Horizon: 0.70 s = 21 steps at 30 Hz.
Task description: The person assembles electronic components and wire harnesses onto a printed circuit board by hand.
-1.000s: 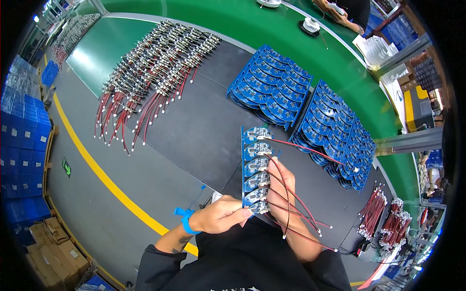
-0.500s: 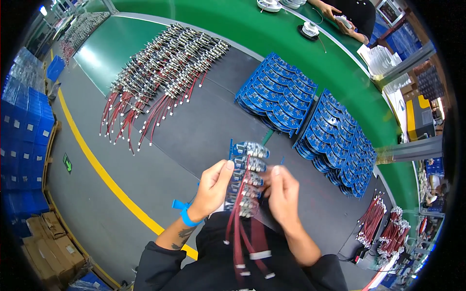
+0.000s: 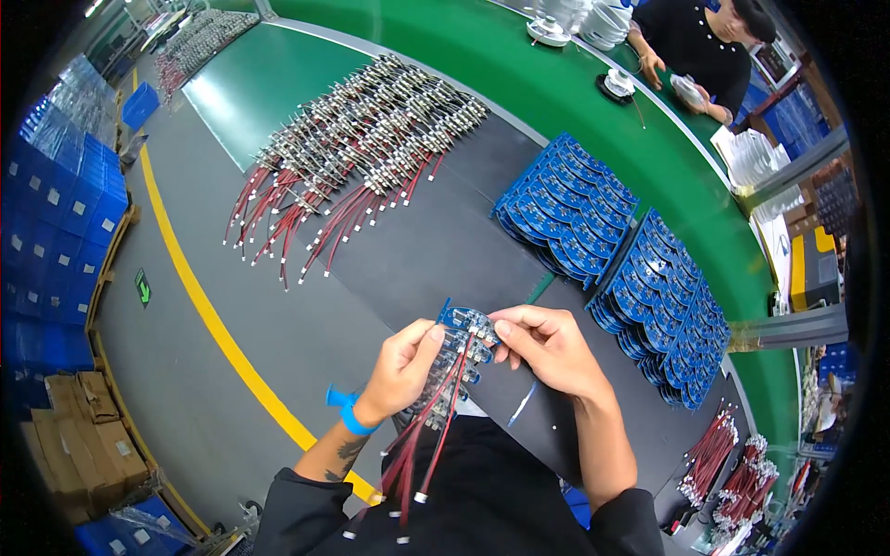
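In front of my body is a strip of blue circuit boards (image 3: 456, 318) with silvery parts. Dark red wires (image 3: 405, 468) ending in white connectors hang from it toward me. My left hand (image 3: 400, 369), wearing a blue wristband (image 3: 350, 410), is closed on the strip's left side with its thumb on top. The thumb and fingers of my right hand (image 3: 554, 350) pinch together at the strip's upper right edge. Exactly which part lies between those fingertips is hidden. Below my right hand, a slim blue and white pen-like tool (image 3: 523, 405) rests on the dark mat (image 3: 408, 269).
Wired boards (image 3: 362, 139) lie massed at the far left of the bench. Stacked blue board panels (image 3: 565, 208) stand at the right, beyond red wire bundles (image 3: 712, 454). A co-worker (image 3: 695, 56) holds a white part across the green bench. Blue boxes (image 3: 56, 213) line the left aisle.
My right hand has come in to the strip's upper right edge and pinches there. The strip has tilted and its wires hang further left. The whole view has shifted slightly.
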Tool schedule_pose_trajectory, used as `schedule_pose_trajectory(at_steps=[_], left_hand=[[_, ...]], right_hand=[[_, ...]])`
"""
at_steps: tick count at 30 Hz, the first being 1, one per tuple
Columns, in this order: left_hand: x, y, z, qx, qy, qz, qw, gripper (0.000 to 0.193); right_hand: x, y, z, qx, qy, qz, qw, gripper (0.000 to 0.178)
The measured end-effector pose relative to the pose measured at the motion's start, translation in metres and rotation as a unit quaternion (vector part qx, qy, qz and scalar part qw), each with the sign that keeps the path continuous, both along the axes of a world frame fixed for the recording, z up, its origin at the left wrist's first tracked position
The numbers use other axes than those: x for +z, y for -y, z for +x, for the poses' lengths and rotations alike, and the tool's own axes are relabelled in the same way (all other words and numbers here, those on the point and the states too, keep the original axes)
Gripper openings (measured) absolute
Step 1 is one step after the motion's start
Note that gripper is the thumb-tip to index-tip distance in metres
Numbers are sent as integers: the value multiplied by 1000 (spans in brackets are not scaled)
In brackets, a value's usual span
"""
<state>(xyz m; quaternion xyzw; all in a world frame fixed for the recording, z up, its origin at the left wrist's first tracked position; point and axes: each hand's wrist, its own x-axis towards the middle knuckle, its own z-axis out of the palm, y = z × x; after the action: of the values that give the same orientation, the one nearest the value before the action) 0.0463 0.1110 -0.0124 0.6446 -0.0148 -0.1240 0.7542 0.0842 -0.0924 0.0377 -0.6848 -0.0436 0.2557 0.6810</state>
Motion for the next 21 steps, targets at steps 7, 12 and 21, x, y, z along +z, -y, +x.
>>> schedule_pose_trajectory(at_steps=[7, 12, 21], left_hand=[[-3, -28, 5, -80, -53, -86, 992, 23], [-6, -40, 3, -102, -184, -160, 964, 23], [-13, -41, -5, -3, -228, -174, 958, 27]], right_hand=[[-10, -5, 9, 50, -37, 46, 997, 18], [-14, -13, 11, 70, -70, 49, 994, 18], [-23, -21, 14, 48, -83, 21, 995, 16]])
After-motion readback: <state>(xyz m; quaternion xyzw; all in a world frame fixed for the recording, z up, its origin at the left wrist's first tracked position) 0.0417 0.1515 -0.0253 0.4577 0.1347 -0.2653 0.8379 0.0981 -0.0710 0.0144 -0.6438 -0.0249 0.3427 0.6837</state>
